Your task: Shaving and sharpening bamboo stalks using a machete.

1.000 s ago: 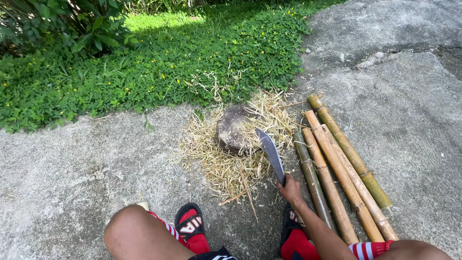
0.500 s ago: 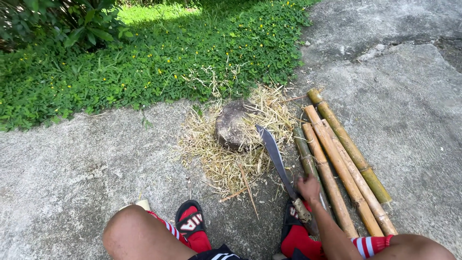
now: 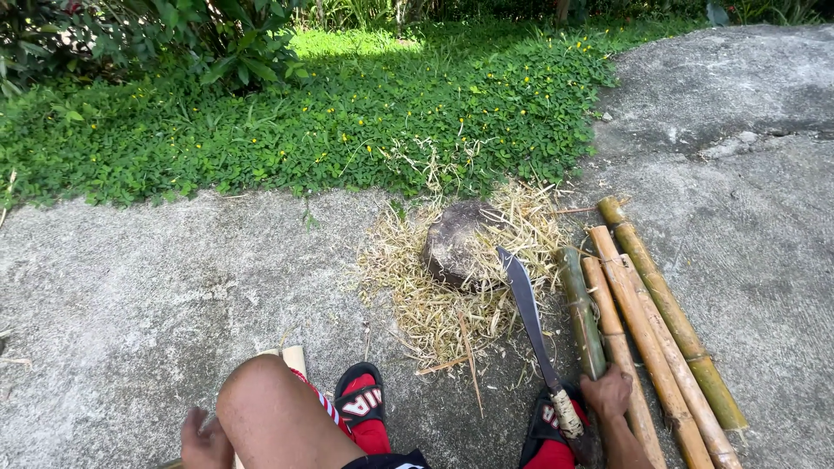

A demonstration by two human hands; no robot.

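On the concrete ground (image 3: 148,295), the person sits low, with a bare knee (image 3: 269,408) and two red-and-black sandals (image 3: 363,401) at the bottom edge of the head view. The right hand (image 3: 606,393) rests on the near end of a green bamboo pole (image 3: 580,313), its fingers curled over the pole; a firm grip cannot be confirmed. The machete (image 3: 530,321) lies on the ground just beside this hand, its wrapped handle (image 3: 569,415) against the right sandal and its blade pointing away toward a dark stone block (image 3: 453,243). The block sits in a spread of dry straw-like shavings (image 3: 434,304).

Four more bamboo poles (image 3: 647,330), tan to yellow-green, lie side by side to the right of the green pole, touching one another. The left hand (image 3: 204,439) is low at the frame edge beside the knee, next to a pale cut bamboo piece (image 3: 294,358); whether it is closed cannot be told. Green ground cover (image 3: 347,122) with small yellow flowers borders the concrete beyond the block.

Compared with one second earlier, the right hand has moved from the machete handle to the pole. The machete, then raised with its tip near the block, now lies flat. The poles and the block are unchanged.
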